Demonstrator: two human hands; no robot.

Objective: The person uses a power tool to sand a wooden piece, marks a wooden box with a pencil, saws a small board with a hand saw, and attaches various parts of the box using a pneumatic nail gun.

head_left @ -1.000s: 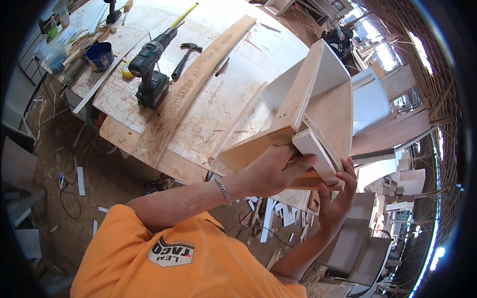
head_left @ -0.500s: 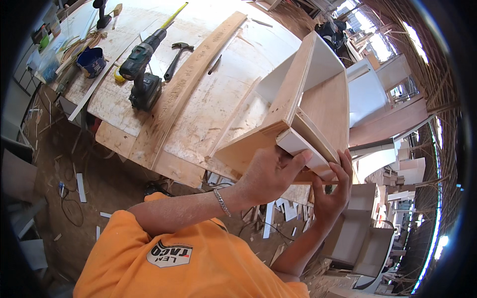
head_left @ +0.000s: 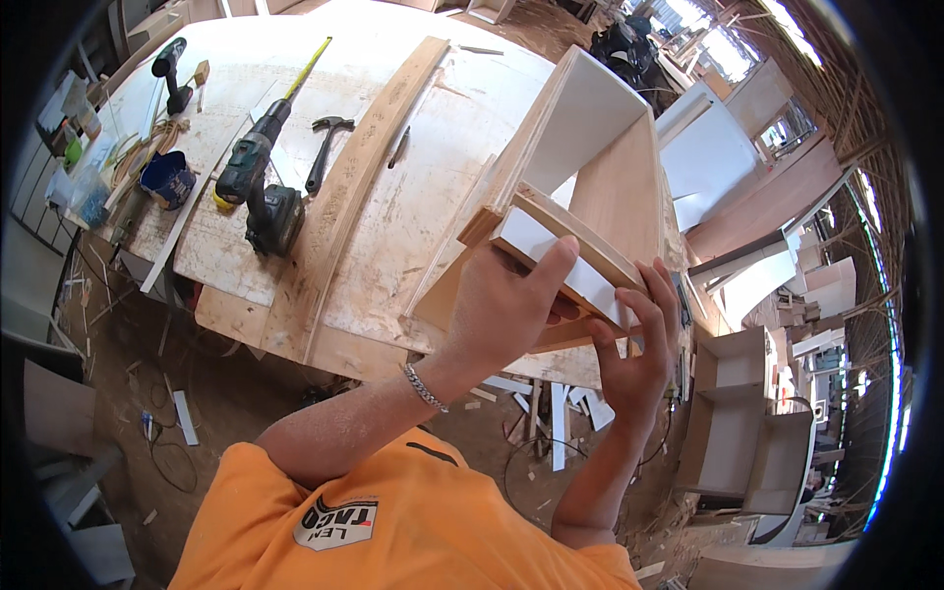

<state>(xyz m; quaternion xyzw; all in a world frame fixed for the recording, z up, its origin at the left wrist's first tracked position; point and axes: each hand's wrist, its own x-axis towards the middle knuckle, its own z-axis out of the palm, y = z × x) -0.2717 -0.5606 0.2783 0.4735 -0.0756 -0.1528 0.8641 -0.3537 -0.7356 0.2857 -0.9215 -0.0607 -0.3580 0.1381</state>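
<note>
A short white-faced board point(head_left: 536, 241) lies along the near end of an open plywood box point(head_left: 619, 187) with pale inner panels. My left hand point(head_left: 511, 300) is closed on the board's left part, its thumb on the white face and its fingers curled underneath. At the other end, my right hand point(head_left: 639, 339) pinches the same board, fingertips on its upper edge and thumb low. A raw wood strip point(head_left: 580, 231) runs just behind the board. Part of the board's underside is hidden by my hands.
Left of the box, a long wooden plank point(head_left: 379, 167) lies across the white worktable point(head_left: 472, 118). Beyond it are a cordless drill point(head_left: 261, 187), a hammer point(head_left: 323, 152), a tape measure point(head_left: 224, 202) and a blue pot point(head_left: 167, 180). Offcuts point(head_left: 560, 423) litter the floor; open cabinets point(head_left: 733, 423) stand at right.
The white-faced board has turned so more of its white face shows, and it now sits across the box's near end. Both hands keep hold of it. The whole view has shifted slightly.
</note>
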